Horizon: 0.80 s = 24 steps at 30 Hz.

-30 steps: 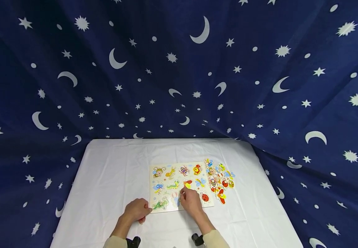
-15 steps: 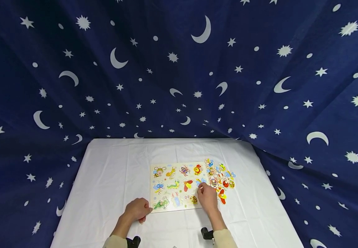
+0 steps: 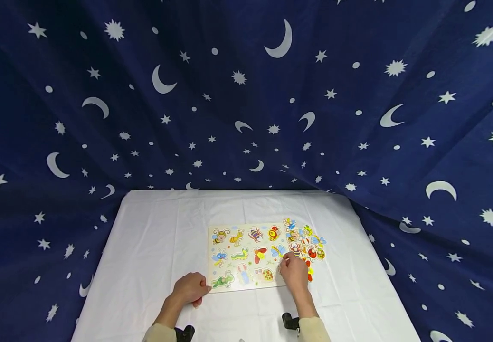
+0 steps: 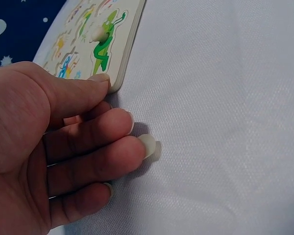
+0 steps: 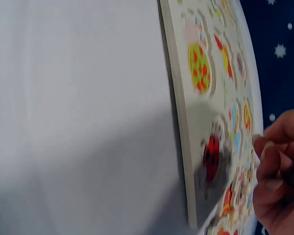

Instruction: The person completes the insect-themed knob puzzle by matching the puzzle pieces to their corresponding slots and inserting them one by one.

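Observation:
A pale wooden puzzle board (image 3: 246,224) with insect pictures lies on the white table. At its near left corner, my left hand (image 3: 190,288) grips the edge. The left wrist view has the thumb on top of that corner, with the other fingers curled below; a green grasshopper piece (image 4: 103,49) with a round knob sits close by. My right hand (image 3: 294,270) hovers over the board's right edge, beside a heap of loose insect pieces (image 3: 310,242). Its fingers are bent with tips close together, and nothing shows between them. A red ladybug picture (image 5: 211,157) lies under its shadow.
The white tablecloth (image 3: 156,237) spreads around the board, with light creases. Behind and at both sides hangs a dark blue curtain (image 3: 212,118) with white moons and stars. The loose pieces overlap one another and border the board's right edge.
My right hand has moved right from the board's lower middle to its right edge, uncovering a yellow spotted beetle and a red-winged insect. The left hand stays at the corner.

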Motion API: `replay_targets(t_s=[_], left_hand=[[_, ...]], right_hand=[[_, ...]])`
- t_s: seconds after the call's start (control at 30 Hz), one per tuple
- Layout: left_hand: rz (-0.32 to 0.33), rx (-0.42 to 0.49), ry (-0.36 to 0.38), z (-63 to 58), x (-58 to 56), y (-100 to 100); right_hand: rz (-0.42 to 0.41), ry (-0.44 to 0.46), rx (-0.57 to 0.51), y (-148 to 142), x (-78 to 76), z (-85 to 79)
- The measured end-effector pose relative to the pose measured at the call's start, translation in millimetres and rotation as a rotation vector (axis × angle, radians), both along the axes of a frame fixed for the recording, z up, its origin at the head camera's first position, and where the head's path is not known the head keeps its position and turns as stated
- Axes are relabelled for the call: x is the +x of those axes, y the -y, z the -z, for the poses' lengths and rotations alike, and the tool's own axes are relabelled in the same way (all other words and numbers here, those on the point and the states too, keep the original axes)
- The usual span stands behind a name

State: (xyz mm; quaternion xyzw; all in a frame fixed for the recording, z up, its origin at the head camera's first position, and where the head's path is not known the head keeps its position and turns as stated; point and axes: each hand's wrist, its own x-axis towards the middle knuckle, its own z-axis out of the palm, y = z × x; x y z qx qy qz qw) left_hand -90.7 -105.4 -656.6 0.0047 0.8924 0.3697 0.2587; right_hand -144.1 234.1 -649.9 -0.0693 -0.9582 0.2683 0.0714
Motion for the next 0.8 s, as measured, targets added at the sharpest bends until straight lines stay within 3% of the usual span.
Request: replay_targets(t_s=[0.17, 0.33, 0.67, 0.8], left_hand=[[-0.009, -0.006, 0.012, -0.8, 0.6, -2], [-0.009, -0.002, 0.013, -1.3, -0.7, 0], [0.009, -0.012, -0.007, 3.9, -1.2, 0], [0.005, -0.016, -0.014, 3.7, -0.4, 0]], right_hand=[[0.124, -0.003, 0.092, -17, 0.4, 0.0], [0.192, 0.025, 0.098, -29, 2.1, 0.1], [0.209, 0.118, 0.119, -44, 7.2, 1.0], [0.174, 0.127, 0.142, -48, 9.2, 4.2]])
